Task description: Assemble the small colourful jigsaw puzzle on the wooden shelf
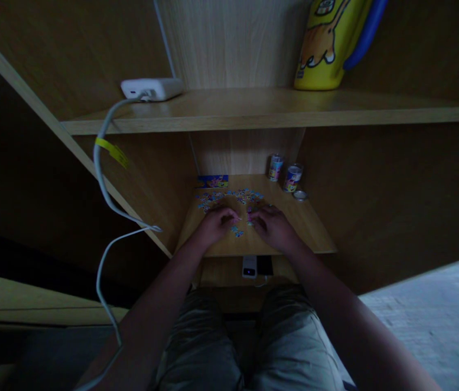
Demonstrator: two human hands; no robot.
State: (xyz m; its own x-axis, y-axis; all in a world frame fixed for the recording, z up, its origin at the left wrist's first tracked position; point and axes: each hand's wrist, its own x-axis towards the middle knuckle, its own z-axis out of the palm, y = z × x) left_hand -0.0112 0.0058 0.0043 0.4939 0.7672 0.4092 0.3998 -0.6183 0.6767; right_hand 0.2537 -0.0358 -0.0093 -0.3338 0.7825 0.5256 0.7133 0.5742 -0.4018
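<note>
Closest of all, a white cord (98,157) hangs in loops at the left, with a yellow tag (112,151) on it. Down on the wooden bench (310,231) lie lots of small puzzle pieces (245,195), mostly blue, spread in a loose band just past the hands. A little bunch of pieces (237,231) lies nearer, between the two hands.

The left hand (218,222) has its fingers bent and the tips close together. The right hand (270,225) is bent too, with a bit of pink and purple at its tips. It is too dark and small to tell if either hand grips a piece.

Behind the pieces, at the back left, is a blue picture card (213,181). At the back right stand two bright tins, a far one (275,168) and a near one (293,178), with a round lid (300,195) lying beside the near one. Under the bench, a white gadget (249,267) sits next to a flat black thing (265,265). Up on the high shelf (237,108), a white box (156,88) holds the cord's end, and a yellow mug (321,49) with a blue handle stands at the right.
</note>
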